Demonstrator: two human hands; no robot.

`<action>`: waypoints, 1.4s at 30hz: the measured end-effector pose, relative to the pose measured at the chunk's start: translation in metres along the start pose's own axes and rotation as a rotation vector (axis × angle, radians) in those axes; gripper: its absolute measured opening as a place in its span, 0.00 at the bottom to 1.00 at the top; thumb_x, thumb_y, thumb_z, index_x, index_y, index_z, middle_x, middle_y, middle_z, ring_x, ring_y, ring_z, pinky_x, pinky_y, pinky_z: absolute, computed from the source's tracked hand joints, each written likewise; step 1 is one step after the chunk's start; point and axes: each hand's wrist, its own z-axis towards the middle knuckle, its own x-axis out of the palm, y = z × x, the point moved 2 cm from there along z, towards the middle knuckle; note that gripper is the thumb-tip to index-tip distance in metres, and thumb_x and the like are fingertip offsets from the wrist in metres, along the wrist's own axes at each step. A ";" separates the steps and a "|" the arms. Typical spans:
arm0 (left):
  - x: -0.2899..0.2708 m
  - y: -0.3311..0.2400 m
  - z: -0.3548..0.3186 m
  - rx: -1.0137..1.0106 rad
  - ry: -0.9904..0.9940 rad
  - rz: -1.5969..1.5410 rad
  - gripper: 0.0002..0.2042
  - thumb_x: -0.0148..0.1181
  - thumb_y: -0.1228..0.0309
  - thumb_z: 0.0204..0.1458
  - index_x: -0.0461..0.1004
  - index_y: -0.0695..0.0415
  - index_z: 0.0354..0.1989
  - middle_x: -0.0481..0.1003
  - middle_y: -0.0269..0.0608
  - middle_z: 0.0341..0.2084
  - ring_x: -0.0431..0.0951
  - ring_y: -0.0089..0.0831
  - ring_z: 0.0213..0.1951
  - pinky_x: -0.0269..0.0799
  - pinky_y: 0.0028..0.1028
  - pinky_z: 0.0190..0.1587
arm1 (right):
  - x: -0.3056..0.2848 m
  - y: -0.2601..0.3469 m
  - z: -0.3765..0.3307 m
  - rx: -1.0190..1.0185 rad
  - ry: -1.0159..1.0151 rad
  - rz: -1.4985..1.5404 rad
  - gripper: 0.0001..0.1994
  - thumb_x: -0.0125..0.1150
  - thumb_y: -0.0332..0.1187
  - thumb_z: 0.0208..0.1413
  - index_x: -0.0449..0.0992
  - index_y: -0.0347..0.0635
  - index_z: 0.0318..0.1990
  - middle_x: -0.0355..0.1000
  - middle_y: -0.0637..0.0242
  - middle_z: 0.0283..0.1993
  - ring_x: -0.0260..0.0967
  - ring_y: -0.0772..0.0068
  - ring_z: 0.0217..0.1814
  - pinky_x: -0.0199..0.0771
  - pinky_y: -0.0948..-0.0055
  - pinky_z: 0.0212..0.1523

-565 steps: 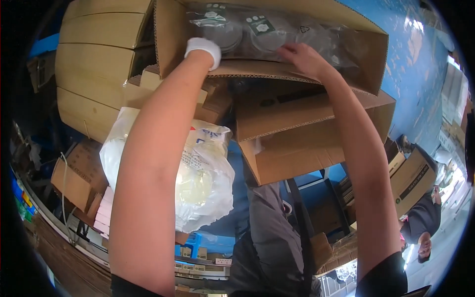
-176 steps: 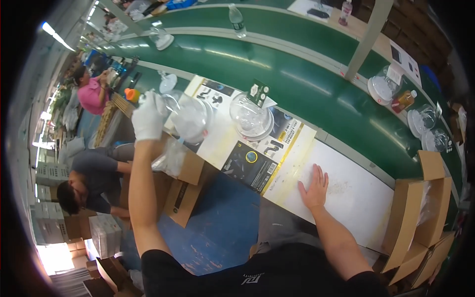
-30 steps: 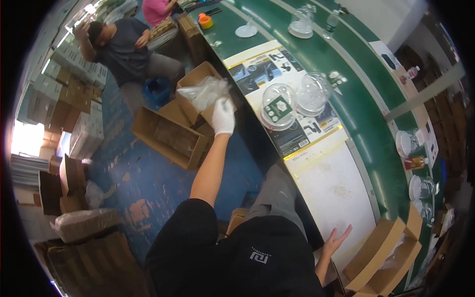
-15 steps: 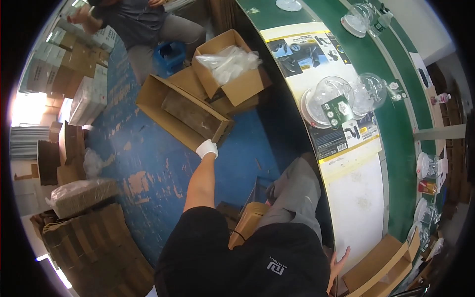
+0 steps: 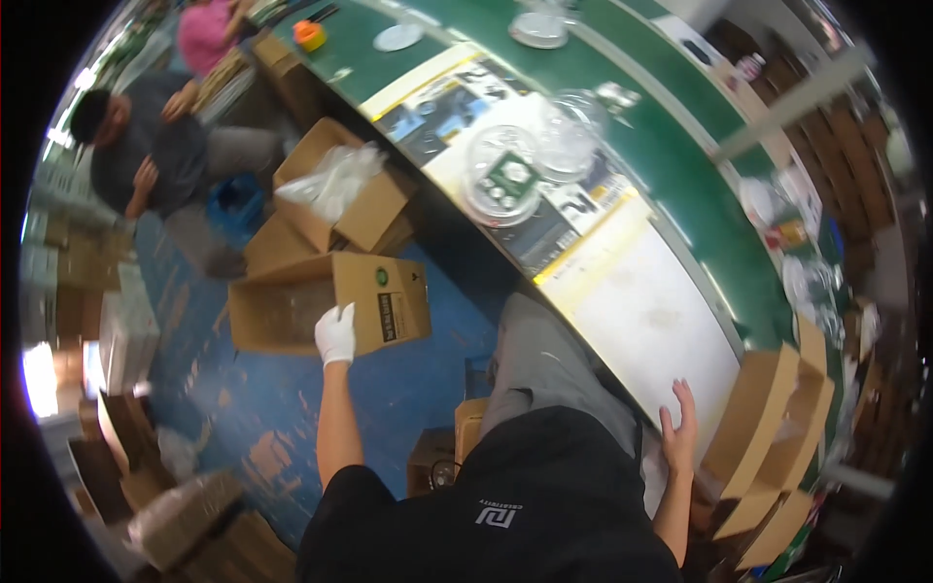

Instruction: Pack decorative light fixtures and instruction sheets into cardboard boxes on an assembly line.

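My left hand [image 5: 336, 336], in a white glove, grips the near edge of a long open cardboard box [image 5: 397, 303]. That box stands on the blue floor to my left, and its visible inside looks bare. Bare and with its fingers apart, my right hand [image 5: 679, 428] hovers over the near end of the white worktop board [image 5: 653, 309]. Nothing is in it. Close to its right side stands an open cardboard carton [image 5: 750, 420] with its flaps up.
Clear plastic domed containers [image 5: 501, 180] sit on the printed sheet on the green bench [image 5: 622, 58]. Behind the long box is a carton [image 5: 374, 216] holding clear plastic bags. A seated person [image 5: 160, 136] is at the far left, near a blue stool [image 5: 236, 209].
The long box has turned, so its printed end wall now faces right, with my left hand still on its edge. My right hand has risen into fuller view. The whole view has swung right.
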 end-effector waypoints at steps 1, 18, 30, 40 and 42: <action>-0.002 -0.001 -0.004 0.041 -0.011 0.088 0.16 0.59 0.61 0.57 0.80 0.63 0.38 0.78 0.59 0.33 0.78 0.54 0.35 0.72 0.39 0.40 | -0.003 0.004 0.000 -0.001 -0.014 0.050 0.22 0.59 0.23 0.56 0.70 0.38 0.60 0.67 0.53 0.65 0.57 0.51 0.73 0.55 0.59 0.71; -0.095 -0.090 -0.105 -0.125 0.080 -0.595 0.14 0.56 0.69 0.61 0.78 0.72 0.42 0.79 0.43 0.34 0.78 0.27 0.33 0.74 0.27 0.38 | 0.018 0.021 0.029 -0.143 0.240 0.402 0.24 0.62 0.38 0.61 0.69 0.41 0.62 0.69 0.54 0.63 0.68 0.56 0.62 0.69 0.66 0.62; -0.145 -0.341 -0.193 0.225 0.190 -0.297 0.13 0.57 0.69 0.58 0.77 0.70 0.30 0.76 0.35 0.22 0.72 0.19 0.26 0.66 0.23 0.28 | -0.010 0.187 0.062 -1.148 0.395 0.718 0.38 0.67 0.44 0.54 0.58 0.41 0.69 0.48 0.45 0.74 0.49 0.45 0.75 0.53 0.52 0.71; -0.082 -0.511 -0.234 0.400 0.609 -0.013 0.12 0.59 0.68 0.57 0.79 0.68 0.36 0.79 0.40 0.25 0.76 0.24 0.27 0.70 0.29 0.31 | -0.095 0.164 0.057 -1.165 0.086 0.494 0.49 0.65 0.61 0.46 0.54 0.47 0.72 0.42 0.43 0.77 0.41 0.48 0.80 0.43 0.41 0.70; -0.058 -0.532 -0.233 0.532 0.735 0.160 0.13 0.59 0.66 0.58 0.79 0.67 0.38 0.78 0.50 0.26 0.78 0.35 0.28 0.71 0.32 0.32 | -0.111 0.148 0.061 -1.111 0.038 0.452 0.48 0.66 0.62 0.46 0.56 0.47 0.71 0.41 0.41 0.77 0.39 0.44 0.80 0.43 0.39 0.70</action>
